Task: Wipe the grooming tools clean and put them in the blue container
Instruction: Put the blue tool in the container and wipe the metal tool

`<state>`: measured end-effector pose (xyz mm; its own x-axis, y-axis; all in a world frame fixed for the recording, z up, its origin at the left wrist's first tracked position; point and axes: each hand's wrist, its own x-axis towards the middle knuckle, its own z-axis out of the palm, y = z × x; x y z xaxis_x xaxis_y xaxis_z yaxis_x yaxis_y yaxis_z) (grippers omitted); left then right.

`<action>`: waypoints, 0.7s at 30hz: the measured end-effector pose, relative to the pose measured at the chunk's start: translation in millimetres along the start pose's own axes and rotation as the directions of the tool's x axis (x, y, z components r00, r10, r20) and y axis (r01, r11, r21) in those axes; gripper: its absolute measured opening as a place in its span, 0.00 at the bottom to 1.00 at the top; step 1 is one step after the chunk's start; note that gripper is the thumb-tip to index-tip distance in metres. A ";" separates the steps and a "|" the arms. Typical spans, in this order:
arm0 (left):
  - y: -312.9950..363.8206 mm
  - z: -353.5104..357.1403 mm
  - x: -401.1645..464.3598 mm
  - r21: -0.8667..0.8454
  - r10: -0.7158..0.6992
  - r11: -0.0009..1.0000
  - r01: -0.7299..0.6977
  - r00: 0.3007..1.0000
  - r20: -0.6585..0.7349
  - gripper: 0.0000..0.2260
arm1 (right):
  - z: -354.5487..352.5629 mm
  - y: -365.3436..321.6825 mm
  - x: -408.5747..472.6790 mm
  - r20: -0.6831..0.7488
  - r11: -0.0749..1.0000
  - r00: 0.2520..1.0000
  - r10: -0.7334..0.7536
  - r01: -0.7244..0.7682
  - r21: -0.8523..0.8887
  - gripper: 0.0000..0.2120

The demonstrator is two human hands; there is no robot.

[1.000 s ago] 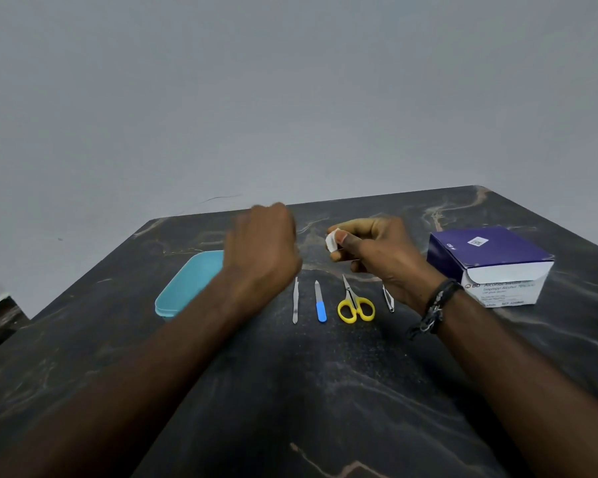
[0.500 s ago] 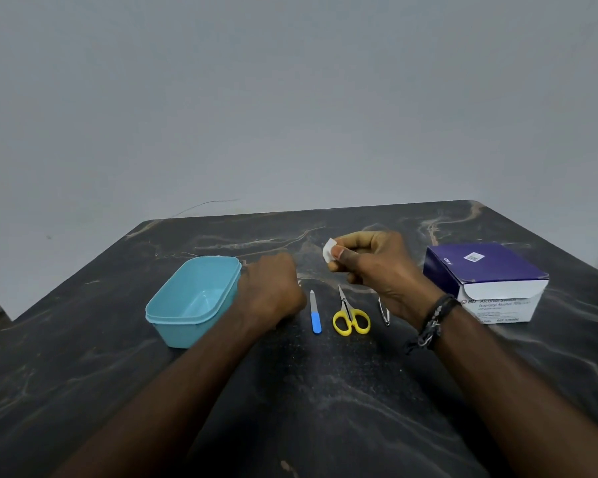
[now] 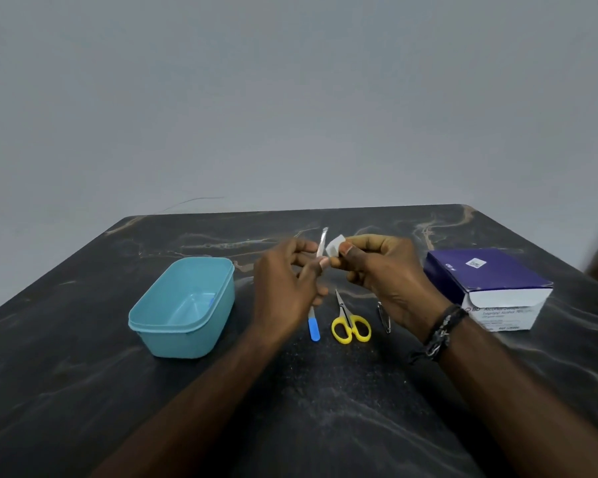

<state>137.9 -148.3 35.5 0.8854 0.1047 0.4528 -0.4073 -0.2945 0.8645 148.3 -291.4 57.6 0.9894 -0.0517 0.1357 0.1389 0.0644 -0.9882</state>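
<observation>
A dark marble-patterned table carries a purple-and-white cardboard swab box and an open light-blue plastic container. Above it, the left hand has its grip pinching a slim silver metal tool upright, beside the small white wipe pinched by the right hand. Yellow-handled scissors, a blue-handled file and silver nail clippers lie on the table.

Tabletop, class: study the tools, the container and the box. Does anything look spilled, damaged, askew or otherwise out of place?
Nothing stands out. The blue container sits upright, the blue-handled file, yellow scissors and nail clipper lie in a row, and the purple box looks intact. The left hand holds a metal tool beside the right hand's white wipe.
</observation>
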 end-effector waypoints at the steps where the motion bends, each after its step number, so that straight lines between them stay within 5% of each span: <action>1: 1.5 -0.3 -1.2 -0.019 0.012 1.000 -0.012 1.000 0.001 0.07 | 1.4 0.5 0.0 0.000 1.000 1.000 -0.003 0.003 0.012 0.05; 21: 1.4 -5.4 -9.5 -0.065 0.025 0.998 -0.027 0.999 -0.021 0.10 | 4.9 2.8 -1.0 0.128 0.988 0.990 0.067 -0.084 0.130 0.09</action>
<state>127.8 -144.6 33.6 0.8699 0.1169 0.4791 -0.4446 -0.2346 0.8645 147.9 -286.3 55.1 0.9938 0.0807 0.0769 0.0597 0.1977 -0.9784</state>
